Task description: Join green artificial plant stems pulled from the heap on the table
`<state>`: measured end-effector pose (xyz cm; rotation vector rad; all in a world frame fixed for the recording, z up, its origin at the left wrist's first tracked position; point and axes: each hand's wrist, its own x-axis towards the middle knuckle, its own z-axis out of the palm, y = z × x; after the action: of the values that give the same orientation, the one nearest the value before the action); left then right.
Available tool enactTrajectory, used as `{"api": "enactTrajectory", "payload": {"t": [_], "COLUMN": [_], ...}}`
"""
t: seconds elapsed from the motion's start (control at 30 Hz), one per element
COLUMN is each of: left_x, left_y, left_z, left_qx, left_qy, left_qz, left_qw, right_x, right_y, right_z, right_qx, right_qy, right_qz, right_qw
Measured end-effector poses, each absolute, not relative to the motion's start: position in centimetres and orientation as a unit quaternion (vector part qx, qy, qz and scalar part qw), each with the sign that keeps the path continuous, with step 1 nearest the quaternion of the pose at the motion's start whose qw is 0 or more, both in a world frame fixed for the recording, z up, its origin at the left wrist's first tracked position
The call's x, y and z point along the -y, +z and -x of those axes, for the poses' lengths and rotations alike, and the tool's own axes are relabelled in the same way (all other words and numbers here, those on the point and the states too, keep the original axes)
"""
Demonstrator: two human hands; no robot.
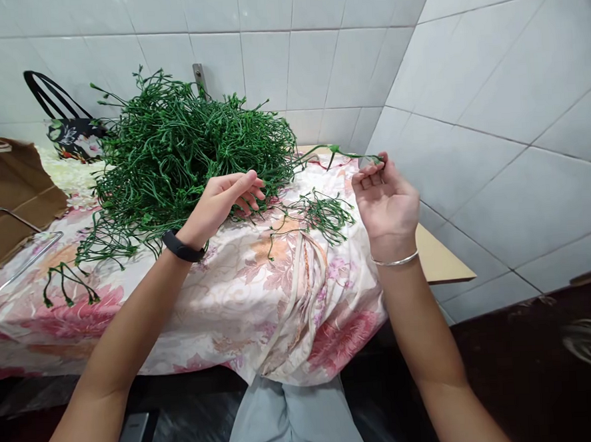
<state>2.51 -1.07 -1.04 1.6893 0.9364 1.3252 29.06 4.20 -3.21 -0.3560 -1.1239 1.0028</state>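
A green artificial stem (333, 150) stretches sideways over the table's far right part, its right end pinched between the thumb and fingertips of my right hand (388, 202). My left hand (228, 200) hovers at the front of a big tangled heap of green artificial stems (185, 144). Its thumb is stretched out and its fingers are loosely bent and apart, with nothing visible in them. Between my hands a small bunch of the same stems (328, 215) lies on the cloth.
A flowered cloth (221, 319) covers the table; a bare board corner (443, 259) sticks out at right. Leftward are a cardboard box (18, 198), a bent metal rod (30, 260), pale flowers (72, 178) and a floral bag (77, 135). Tiled walls (316, 60) stand behind and right.
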Motion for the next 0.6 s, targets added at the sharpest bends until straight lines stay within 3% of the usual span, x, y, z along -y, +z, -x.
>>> {"api": "enactTrajectory", "payload": {"t": [0.6], "left_x": [1.6], "left_y": [-0.8], "left_z": [-2.8], "left_qx": [-0.329], "left_qy": [0.519], "left_qz": [-0.656], "left_qw": [0.439], "right_x": [-2.8], "right_y": [-2.2], "right_z": [-27.7], "right_qx": [0.491], "right_qy": [0.523], "right_qz": [0.184], "right_qw": [0.672]}}
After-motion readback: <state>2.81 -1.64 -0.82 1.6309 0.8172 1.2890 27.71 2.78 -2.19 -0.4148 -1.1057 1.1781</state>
